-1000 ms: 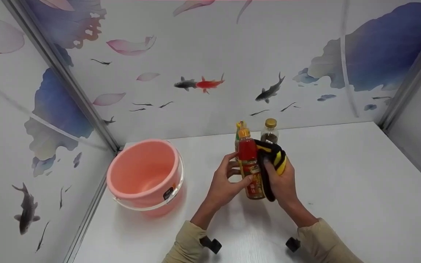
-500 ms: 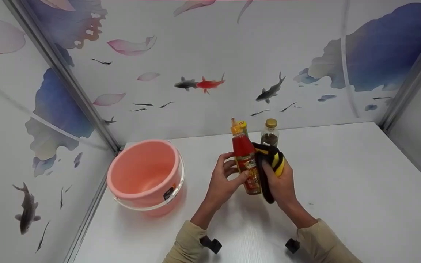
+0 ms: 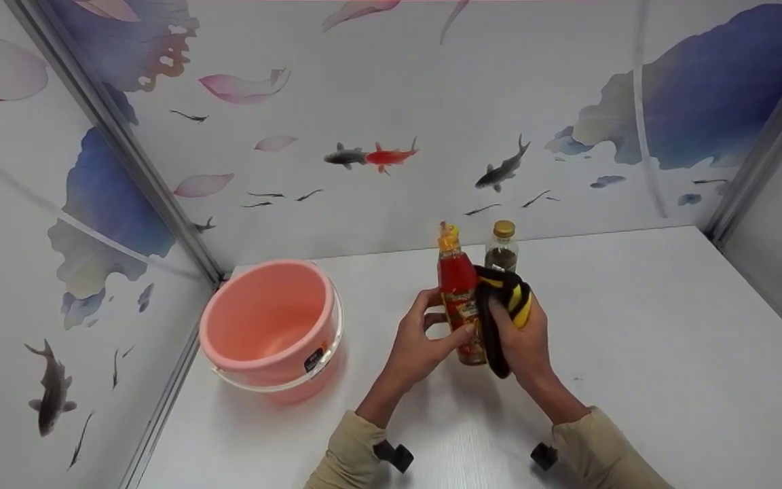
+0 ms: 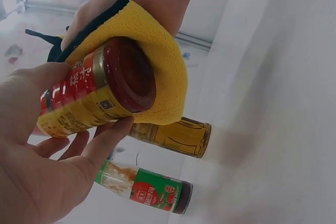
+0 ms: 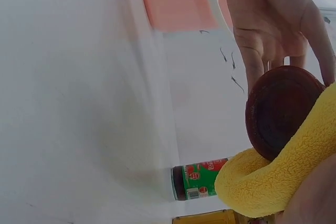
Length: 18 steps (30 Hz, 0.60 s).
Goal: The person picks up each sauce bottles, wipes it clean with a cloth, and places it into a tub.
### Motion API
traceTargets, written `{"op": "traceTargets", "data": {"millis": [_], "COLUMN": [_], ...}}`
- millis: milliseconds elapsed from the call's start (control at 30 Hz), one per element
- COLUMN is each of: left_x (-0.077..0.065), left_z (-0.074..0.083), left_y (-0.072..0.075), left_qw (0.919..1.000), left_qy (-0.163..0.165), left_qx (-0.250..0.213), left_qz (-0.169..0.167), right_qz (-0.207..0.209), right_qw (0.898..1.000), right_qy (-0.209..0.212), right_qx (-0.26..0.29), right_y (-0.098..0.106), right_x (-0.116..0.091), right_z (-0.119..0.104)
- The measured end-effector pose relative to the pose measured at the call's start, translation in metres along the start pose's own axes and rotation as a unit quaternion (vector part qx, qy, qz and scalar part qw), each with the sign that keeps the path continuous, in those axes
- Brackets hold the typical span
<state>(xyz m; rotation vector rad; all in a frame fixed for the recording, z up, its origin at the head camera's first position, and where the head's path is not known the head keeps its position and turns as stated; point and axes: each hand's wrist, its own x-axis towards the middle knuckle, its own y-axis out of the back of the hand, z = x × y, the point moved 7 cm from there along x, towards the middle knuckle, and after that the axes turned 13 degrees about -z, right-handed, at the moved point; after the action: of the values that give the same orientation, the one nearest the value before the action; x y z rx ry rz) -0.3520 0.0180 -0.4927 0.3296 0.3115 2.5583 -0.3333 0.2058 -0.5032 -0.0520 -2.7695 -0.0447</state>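
My left hand (image 3: 421,336) grips a red sauce bottle (image 3: 457,273) with a yellow cap, thumb in front and fingers behind. The bottle leans slightly left in the head view. My right hand (image 3: 527,336) holds a folded yellow cloth (image 4: 167,72) with dark edging against the bottle's right side. In the left wrist view the cloth wraps partway around the bottle near its base (image 5: 283,111), which is off the table. Behind stand a green-labelled bottle (image 4: 152,190), nearly hidden in the head view, and a gold-capped glass bottle (image 3: 502,244) with dark contents.
A pink bucket (image 3: 211,339) with a white handle stands on the white table (image 3: 669,353), left of my hands. Printed wall panels (image 3: 391,210) with fish and petals rise behind and at both sides of the table.
The sauce bottle's top tipped left, then came partway back to the right. Its base is a little higher than a second ago. The cloth shifted slightly left and back with my right hand.
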Motion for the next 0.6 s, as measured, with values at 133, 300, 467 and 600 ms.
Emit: {"op": "traceTargets", "data": {"millis": [133, 300, 467, 600], "left_x": [0.0, -0.001, -0.001, -0.001], "left_z": [0.0, 0.0, 0.0, -0.002], "left_y": [-0.002, -0.006, -0.012, -0.014], "left_qw": [0.9996, 0.9977, 0.9932, 0.9907], "left_qy": [0.004, 0.001, -0.006, 0.0], "left_qx": [-0.007, -0.015, -0.016, -0.02], "left_qz": [-0.028, -0.066, -0.115, -0.135], "right_qz": [0.001, 0.007, 0.014, 0.011], "right_qw": [1.0, 1.0, 1.0, 1.0], "right_qy": [0.006, 0.002, 0.003, 0.005], "right_qx": [0.004, 0.004, 0.006, 0.006], "right_y": [0.002, 0.005, 0.009, 0.01], "right_x": [0.001, 0.002, 0.003, 0.004], "right_z": [-0.001, -0.002, -0.004, -0.004]}}
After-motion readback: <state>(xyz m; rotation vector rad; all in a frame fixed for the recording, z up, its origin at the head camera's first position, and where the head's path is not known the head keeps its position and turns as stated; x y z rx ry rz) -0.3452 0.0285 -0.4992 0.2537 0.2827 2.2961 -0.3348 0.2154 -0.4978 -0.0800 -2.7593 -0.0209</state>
